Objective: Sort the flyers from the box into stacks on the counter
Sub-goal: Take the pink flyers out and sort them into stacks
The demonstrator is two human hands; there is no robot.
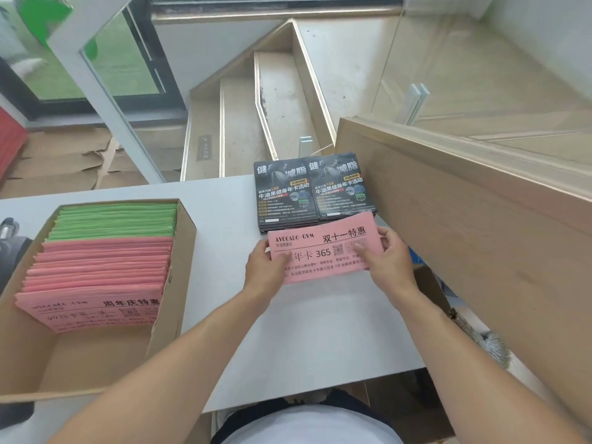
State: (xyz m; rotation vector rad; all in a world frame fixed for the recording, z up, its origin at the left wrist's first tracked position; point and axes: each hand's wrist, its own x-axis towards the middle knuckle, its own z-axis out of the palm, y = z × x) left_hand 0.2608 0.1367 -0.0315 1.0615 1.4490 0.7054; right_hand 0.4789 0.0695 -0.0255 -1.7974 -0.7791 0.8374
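Note:
A pink flyer (323, 246) lies on the white counter (307, 341), just in front of two black flyer stacks (312, 190) set side by side. My left hand (266, 264) holds its left edge with the thumb on top. My right hand (389, 257) holds its right edge, thumb on the print. At the left stands an open cardboard box (179, 283) holding several pink flyers (96, 277) in front and green flyers (118, 219) behind them.
A wooden panel (464, 225) rises along the right side of the counter, close to my right hand. Beyond the counter's far edge, stairs (275, 100) drop away. A dark object (8, 238) sits left of the box.

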